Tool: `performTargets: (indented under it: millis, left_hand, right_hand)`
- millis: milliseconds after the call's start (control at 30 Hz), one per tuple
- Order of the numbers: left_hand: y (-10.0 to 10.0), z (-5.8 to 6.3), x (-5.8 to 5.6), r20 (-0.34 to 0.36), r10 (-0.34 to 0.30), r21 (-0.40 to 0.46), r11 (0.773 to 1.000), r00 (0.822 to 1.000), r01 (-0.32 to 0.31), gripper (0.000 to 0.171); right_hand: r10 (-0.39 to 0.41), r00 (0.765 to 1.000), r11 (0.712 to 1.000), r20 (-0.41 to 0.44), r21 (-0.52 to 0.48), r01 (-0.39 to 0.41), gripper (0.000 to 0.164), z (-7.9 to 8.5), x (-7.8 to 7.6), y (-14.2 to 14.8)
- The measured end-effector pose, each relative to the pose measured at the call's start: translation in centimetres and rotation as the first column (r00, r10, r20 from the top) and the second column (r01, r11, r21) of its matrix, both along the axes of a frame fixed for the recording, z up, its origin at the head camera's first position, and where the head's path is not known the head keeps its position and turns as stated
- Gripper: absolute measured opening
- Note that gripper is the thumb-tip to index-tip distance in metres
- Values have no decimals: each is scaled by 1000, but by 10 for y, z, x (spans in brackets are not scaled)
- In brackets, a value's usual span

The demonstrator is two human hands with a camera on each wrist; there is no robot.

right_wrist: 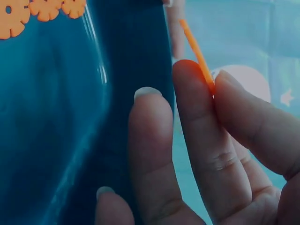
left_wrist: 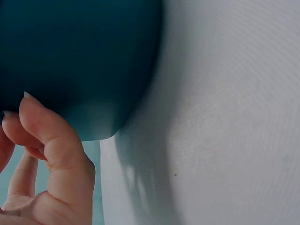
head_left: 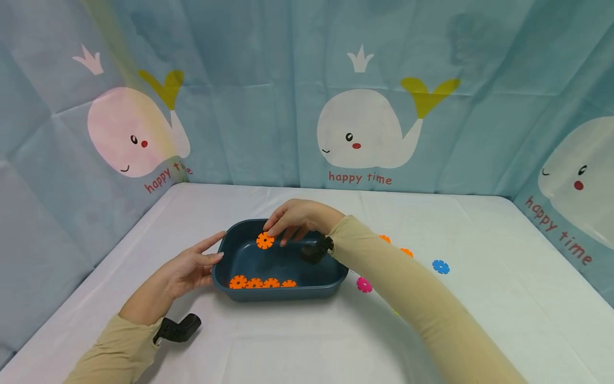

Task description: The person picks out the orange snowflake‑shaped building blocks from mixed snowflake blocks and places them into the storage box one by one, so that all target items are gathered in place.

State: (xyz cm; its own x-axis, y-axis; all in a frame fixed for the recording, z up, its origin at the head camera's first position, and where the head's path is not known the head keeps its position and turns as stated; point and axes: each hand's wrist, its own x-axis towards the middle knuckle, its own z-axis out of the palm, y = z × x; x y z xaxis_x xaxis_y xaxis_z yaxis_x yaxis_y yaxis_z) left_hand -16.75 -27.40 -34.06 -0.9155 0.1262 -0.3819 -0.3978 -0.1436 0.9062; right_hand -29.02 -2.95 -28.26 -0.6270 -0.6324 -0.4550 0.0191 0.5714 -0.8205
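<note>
My right hand [head_left: 299, 217] is over the far left part of a dark blue basin [head_left: 283, 293]. Between thumb and index finger it pinches an orange snowflake-shaped plastic disc [head_left: 265, 240], seen edge-on in the right wrist view [right_wrist: 197, 54]. Several similar orange discs [head_left: 238, 282] stand along the basin's near inner wall, partly hidden by the rim. At the basin's left end my left hand [head_left: 187, 272] rests its fingertips and thumb against the outer side. In the left wrist view that thumb [left_wrist: 51, 126] lies against the blue wall, its other fingers partly out of frame.
Right of the basin, a pink disc [head_left: 364, 285], a blue disc [head_left: 441, 266] and orange discs [head_left: 406, 253] lie on the white tablecloth [head_left: 503, 277]. A yellow-green disc [head_left: 395, 312] is mostly hidden by my right sleeve. Behind hangs a whale-print curtain [head_left: 259, 133].
</note>
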Motion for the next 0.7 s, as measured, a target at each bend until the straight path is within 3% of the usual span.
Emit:
performTargets:
  millis: [367, 700]
  left_hand:
    - [0, 1, -1, 12, 3, 11, 1000, 1000, -3, 77]
    - [1, 1, -1, 12, -7, 5, 1000, 1000, 7, 76]
  right_hand:
    - [-13, 997, 996, -75, 82, 19, 12, -22, 9, -35]
    - [-98, 986, 988, -134, 104, 112, 15, -42, 20, -51]
